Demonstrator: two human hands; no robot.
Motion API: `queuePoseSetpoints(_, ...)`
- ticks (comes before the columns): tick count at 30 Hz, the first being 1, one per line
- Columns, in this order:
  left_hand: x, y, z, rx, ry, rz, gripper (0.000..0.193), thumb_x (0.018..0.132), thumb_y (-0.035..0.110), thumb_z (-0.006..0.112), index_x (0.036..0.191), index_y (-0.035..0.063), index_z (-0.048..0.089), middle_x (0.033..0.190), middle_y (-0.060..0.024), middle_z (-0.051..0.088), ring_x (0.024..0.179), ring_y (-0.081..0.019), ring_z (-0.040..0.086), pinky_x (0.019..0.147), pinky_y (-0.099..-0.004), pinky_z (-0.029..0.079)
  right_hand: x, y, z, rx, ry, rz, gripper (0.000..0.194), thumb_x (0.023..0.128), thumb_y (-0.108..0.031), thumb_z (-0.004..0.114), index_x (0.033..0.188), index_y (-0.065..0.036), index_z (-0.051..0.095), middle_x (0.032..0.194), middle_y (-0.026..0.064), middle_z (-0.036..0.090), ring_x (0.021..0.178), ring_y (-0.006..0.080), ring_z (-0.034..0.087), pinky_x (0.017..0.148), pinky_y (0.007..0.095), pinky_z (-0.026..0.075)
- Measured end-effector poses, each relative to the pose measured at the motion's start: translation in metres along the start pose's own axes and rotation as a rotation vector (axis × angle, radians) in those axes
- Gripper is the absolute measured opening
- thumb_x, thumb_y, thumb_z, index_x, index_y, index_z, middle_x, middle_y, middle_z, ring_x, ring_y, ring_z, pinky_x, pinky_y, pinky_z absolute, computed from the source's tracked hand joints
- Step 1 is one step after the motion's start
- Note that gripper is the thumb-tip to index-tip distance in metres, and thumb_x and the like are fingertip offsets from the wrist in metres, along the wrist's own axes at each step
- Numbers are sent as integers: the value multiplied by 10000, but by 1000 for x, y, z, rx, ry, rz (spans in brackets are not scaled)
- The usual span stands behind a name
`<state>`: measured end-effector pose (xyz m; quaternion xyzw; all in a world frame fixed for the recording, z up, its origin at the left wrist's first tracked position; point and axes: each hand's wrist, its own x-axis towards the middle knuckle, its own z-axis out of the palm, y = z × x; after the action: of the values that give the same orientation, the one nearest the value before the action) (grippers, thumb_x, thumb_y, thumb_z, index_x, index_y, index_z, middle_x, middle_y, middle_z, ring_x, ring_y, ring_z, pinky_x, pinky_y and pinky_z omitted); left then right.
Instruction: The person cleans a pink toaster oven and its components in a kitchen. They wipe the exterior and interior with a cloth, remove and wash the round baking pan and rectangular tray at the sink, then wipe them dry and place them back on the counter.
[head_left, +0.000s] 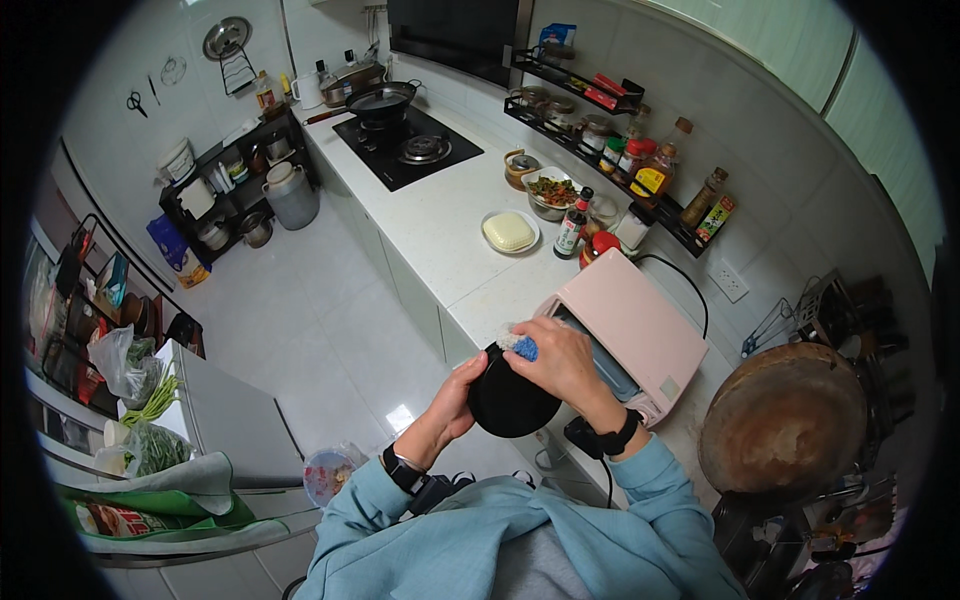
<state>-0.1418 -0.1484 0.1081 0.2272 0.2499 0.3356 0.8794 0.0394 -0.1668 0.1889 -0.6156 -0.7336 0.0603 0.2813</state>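
My left hand (450, 397) grips the left rim of a round black dish or pan (514, 397), with the thumb along its edge. Bunched in my right hand (553, 352) is a blue and whitish scrubbing pad (521, 344), pressed at the dish's upper rim. The dish is tilted in front of my body, beside the pink toaster oven (637, 330). Whether it has a handle is hidden. On the white counter, a pale yellow block-like food or lid (509, 230) sits on a small white dish, near a bowl of chopped food (553, 189) and a dark sauce bottle (571, 225).
A large round pan or lid (784, 424) stands to the right. Farther along the counter is a black gas hob (409, 146) with a covered wok (381, 101). A wall rack (592, 139) holds jars and bottles. Lower left are a bin (326, 476) and bagged greens (157, 450).
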Motion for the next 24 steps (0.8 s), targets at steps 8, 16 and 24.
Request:
queuePoseSetpoints(8,2,-2,-3,-54,11,-55,417,991,386,540,1264,71,563,1226,-78,634,1094,-202,622,988,-371,482,1,1,0,-22,-24,-22,273,756,-268,732,980,-114,713,920,85,684,849,296,673,728,405,537)
queuePoseSetpoints(16,1,-4,-3,-43,-4,-56,423,989,386,543,1262,64,563,1225,-82,636,1088,-208,626,985,-371,483,-3,4,0,14,-18,-16,284,760,-289,734,956,-85,705,921,85,688,866,295,664,734,395,525)
queuePoseSetpoints(24,1,-4,-1,-118,-37,-119,459,1006,394,496,1304,48,545,1300,-115,602,1159,-241,596,1046,-402,438,4,11,-3,89,193,128,251,783,-228,724,969,-64,689,918,115,683,846,321,664,739,402,537)
